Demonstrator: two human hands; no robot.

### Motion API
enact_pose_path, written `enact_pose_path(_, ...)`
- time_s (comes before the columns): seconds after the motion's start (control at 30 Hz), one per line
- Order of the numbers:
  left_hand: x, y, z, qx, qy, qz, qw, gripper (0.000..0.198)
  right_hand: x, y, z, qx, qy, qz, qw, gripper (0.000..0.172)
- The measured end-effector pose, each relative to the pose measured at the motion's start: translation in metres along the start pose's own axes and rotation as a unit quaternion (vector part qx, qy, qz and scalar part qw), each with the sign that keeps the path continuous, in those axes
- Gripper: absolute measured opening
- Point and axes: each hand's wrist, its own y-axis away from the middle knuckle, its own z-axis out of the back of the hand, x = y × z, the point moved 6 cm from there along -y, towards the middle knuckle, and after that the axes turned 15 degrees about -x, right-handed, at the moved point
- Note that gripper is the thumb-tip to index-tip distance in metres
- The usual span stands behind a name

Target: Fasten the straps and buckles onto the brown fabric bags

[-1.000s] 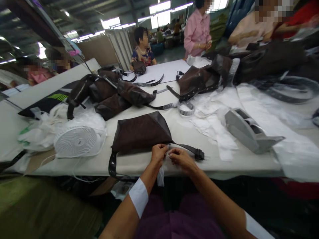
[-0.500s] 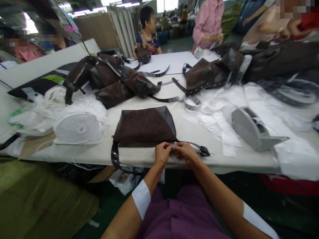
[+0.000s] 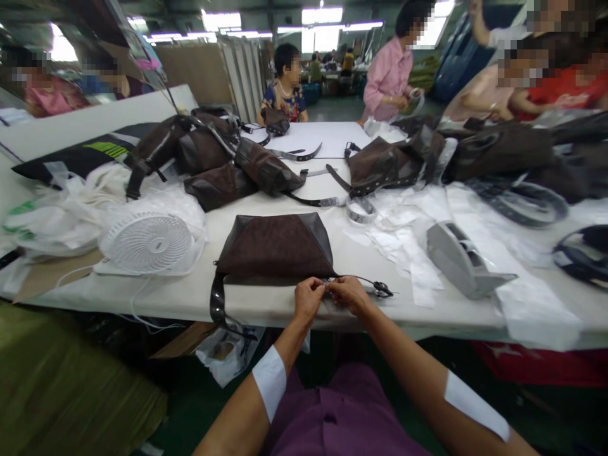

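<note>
A dark brown handbag [image 3: 278, 247] with black corner panels lies flat on the white-covered table [image 3: 266, 301] in front of me. Its dark strap [image 3: 217, 303] hangs over the table edge on the left, and a strap end with a buckle [image 3: 381, 289] reaches out to the right. Just below the bag's lower right corner, my left hand [image 3: 308, 297] pinches with thumb and finger. Close against it, my right hand [image 3: 350, 294] is pinched too. What sits between the fingertips is small and mostly hidden.
A white fan [image 3: 149, 244] stands at left beside crumpled plastic. Brown bags [image 3: 209, 152] are heaped behind it, with more bags [image 3: 389, 158] at back right. White sheets [image 3: 403, 234] and a grey tape dispenser [image 3: 458, 259] lie at right. Several people work across the table.
The camera view has tilted up slightly. My hands stay pinched together at the bag's lower right corner. Across the table, the person in pink now holds up a looped strip.
</note>
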Motion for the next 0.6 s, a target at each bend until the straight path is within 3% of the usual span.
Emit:
enact_pose_path(0.23, -0.017, 0.006, 0.008, 0.035, 0.015, 0.011, 0.999, 0.023, 0.019, 0.021, 0.008, -0.027, 0.060, 0.011, 0.998, 0.011)
enact_pose_path(0.43, 0.006, 0.000, -0.004, 0.016, 0.097, 0.125, 0.987, 0.046, 0.033, 0.031, 0.010, -0.065, 0.020, 0.000, 0.998, 0.015)
enact_pose_path(0.53, 0.019, 0.006, -0.008, 0.006, 0.115, 0.200, 0.973, 0.048, 0.029, 0.037, 0.006, -0.048, -0.063, -0.009, 0.997, 0.015)
enact_pose_path(0.6, 0.025, 0.008, -0.007, 0.003, 0.102, 0.217, 0.971, 0.047, 0.022, 0.035, 0.001, -0.036, -0.078, -0.010, 0.996, 0.016)
